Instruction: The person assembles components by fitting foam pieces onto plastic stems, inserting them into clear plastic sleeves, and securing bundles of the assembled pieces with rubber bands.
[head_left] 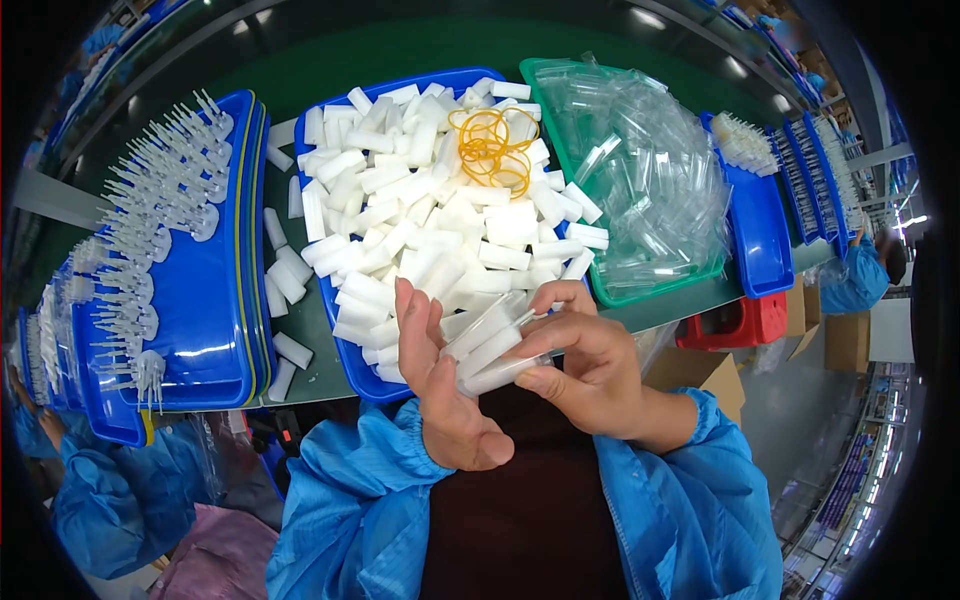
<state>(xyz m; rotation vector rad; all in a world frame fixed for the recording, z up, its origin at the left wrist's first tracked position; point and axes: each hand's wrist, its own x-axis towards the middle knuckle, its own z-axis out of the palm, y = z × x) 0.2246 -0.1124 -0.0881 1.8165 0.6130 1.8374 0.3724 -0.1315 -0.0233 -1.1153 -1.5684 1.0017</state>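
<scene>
Over the front edge of the bench, my right hand [590, 365] grips several clear plastic tubes [490, 345] between thumb and fingers. White cylinder-like foam pieces show inside at least some of them. My left hand [440, 390] is half turned up, its fingers stretched and apart, with the tube ends against its fingers and palm. Just beyond my hands, white foam pieces [420, 210] are heaped in a blue tray [382, 389]. Yellow rubber bands [488, 140] lie on top of the heap. To the right, clear empty tubes [645, 170] fill a green tray [562, 140].
At left, stacked blue trays [215, 340] carry white spiky parts [165, 205]. Loose foam pieces [290, 275] lie beside them. Another blue tray [760, 240] stands at right, above a red stool [740, 322] and cardboard box [705, 375]. Blue-sleeved co-workers sit at both sides.
</scene>
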